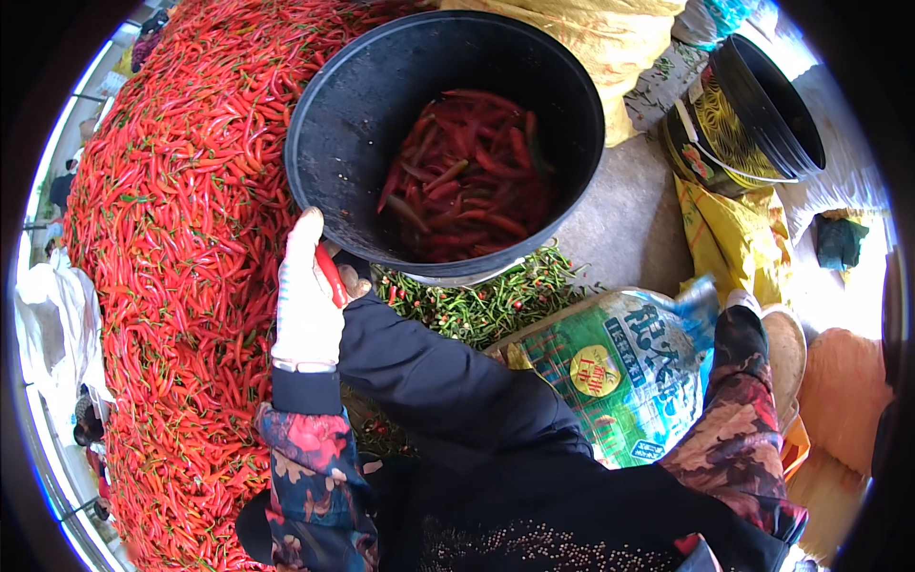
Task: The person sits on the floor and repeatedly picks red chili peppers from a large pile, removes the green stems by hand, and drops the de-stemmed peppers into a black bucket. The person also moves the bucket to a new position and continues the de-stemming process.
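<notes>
My left hand (312, 304), in a white glove with stained fingertips, holds a red chili pepper (331, 275) between thumb and fingers. It is just below the left rim of a black bucket (343, 143), which has red chili peppers (472, 171) at its bottom. My right hand (743, 302) is by the upper corner of a green and blue printed sack (636, 372). Only a small part of that hand shows beyond the sleeve, so its fingers and anything in them cannot be made out.
A large heap of red chilies (193, 250) rises along the left. Green stems (479, 304) lie under and before the bucket. A second black bucket (743, 121) with a white handle tilts at the right, above a yellow sack (736, 229). Another yellow sack (607, 43) stands behind.
</notes>
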